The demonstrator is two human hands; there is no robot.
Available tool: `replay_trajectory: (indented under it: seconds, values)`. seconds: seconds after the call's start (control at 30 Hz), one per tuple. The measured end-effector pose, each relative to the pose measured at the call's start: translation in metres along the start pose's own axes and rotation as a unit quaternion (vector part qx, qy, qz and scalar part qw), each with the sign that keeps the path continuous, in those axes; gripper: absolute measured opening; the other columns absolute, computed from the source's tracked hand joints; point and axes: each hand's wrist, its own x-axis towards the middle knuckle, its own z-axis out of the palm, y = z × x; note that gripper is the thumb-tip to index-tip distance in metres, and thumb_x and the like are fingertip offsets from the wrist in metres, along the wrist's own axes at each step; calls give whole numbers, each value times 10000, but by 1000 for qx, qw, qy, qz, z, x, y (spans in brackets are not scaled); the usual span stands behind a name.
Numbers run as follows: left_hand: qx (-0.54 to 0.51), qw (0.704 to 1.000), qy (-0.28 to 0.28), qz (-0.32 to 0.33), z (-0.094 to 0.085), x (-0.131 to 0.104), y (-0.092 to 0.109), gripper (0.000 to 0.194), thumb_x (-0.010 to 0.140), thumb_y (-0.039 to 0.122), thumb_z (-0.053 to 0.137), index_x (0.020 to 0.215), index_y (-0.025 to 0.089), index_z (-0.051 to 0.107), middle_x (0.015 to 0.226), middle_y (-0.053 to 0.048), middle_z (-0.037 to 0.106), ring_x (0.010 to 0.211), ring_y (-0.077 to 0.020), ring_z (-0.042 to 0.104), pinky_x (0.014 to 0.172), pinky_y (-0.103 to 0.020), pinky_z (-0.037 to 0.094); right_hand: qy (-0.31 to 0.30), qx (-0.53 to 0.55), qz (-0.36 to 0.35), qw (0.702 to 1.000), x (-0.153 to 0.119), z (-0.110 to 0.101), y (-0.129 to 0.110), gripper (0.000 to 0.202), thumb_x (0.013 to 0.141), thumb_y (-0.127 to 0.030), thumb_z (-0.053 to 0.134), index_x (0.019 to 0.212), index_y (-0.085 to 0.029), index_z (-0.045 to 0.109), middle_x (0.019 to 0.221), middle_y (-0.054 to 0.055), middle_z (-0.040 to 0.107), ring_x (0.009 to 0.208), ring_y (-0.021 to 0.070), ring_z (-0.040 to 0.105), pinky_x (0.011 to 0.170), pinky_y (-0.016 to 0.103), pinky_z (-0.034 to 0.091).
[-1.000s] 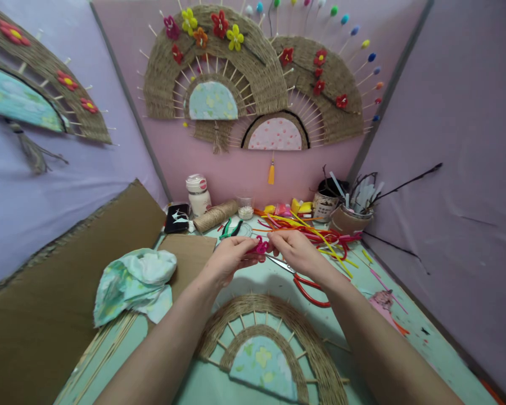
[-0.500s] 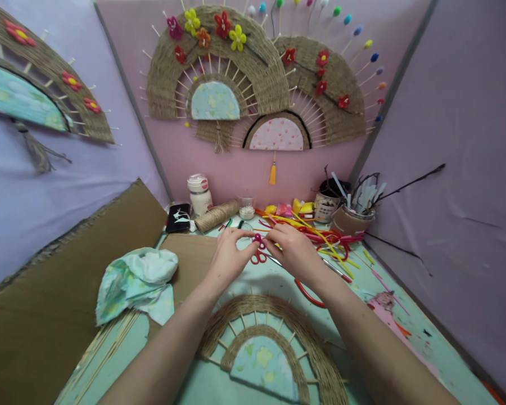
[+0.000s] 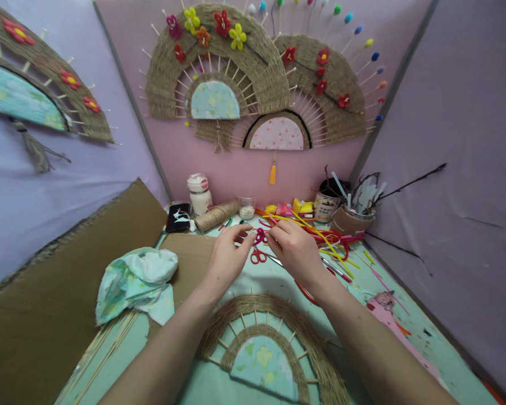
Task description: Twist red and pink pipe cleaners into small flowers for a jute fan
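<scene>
Between my two hands, above the table, is a small magenta pipe-cleaner flower [image 3: 260, 235] with looped petals. The fingertips of my left hand [image 3: 230, 252] pinch its left side. My right hand [image 3: 293, 248] has thumb and fingers closed at its right side, partly hiding it. Just below the flower lie scissors [image 3: 258, 256] with red handles, their blades running under my right hand. Nearer to me, between my forearms, rests a woven twine fan [image 3: 274, 306] with stick ribs and a green flowered cloth centre [image 3: 263, 363].
Coloured pipe cleaners [image 3: 329, 239] lie heaped at the back right, near a jar of glue sticks and twigs [image 3: 354, 219]. A twine roll [image 3: 217, 216] and white bottle [image 3: 200, 194] stand behind. Crumpled cloth [image 3: 137, 281] and cardboard [image 3: 76, 287] are left. Finished fans [image 3: 219, 56] hang on the wall.
The magenta flower has turned and looks more bunched between my fingers. My left thumb has risen towards it, and my right hand has shifted slightly.
</scene>
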Motion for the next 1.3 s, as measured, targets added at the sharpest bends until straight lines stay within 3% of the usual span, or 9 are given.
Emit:
replay_trajectory:
  seconds: [0.17,0.27,0.53,0.7,0.87,1.03,1.1,1.3]
  values:
    - [-159,970,-84,-166,3,-2,11,252,813,355,545,891,132,634,740,-77,686,648,-140,648,671,-274,525,8,59,52,997,0,0,2,252,915,-243,413,734,-176,574,766,60,556,769,173,508,716,275,375]
    - [-216,954,-93,-187,7,-3,12,251,795,373,588,875,140,637,783,-84,699,709,-143,671,719,-268,528,5,102,51,993,0,0,2,232,910,-235,421,752,-176,580,772,58,560,770,172,513,726,276,385]
    - [-293,931,-114,-188,7,-4,9,206,681,290,715,811,137,664,800,-57,703,703,-132,664,712,-254,535,-19,164,8,986,1,-3,-2,226,918,-233,412,774,-172,576,786,58,564,788,176,502,752,291,387]
    - [-284,940,-86,-170,9,-3,5,216,653,291,726,780,138,641,718,-43,684,645,-130,653,657,-258,533,-14,227,52,972,1,-4,-6,215,901,-233,435,760,-174,587,755,43,579,739,159,511,687,264,385]
    - [-261,957,-53,-120,18,-6,0,189,673,304,692,758,144,639,672,-18,672,590,-124,639,626,-264,535,8,249,113,962,1,-1,-8,217,839,-203,487,634,-172,552,656,15,552,657,138,490,610,242,357]
    - [-182,983,-7,-18,25,-11,-6,177,740,311,626,794,148,668,695,-18,674,688,-149,643,658,-267,540,21,272,155,949,0,1,-10,210,796,-199,501,591,-167,527,633,6,535,615,120,470,569,232,342]
    - [-189,982,0,-15,26,-13,-5,185,745,311,623,808,143,667,698,-18,677,686,-149,643,663,-272,543,21,312,189,931,1,2,-10,196,780,-213,506,591,-164,525,602,-5,514,577,111,449,540,226,337]
    - [-263,964,18,-44,29,-15,-2,182,743,281,634,844,131,650,742,-21,693,674,-126,648,683,-266,548,-4,449,314,837,3,4,-14,166,736,-224,497,585,-158,521,516,-39,442,493,85,379,464,205,307]
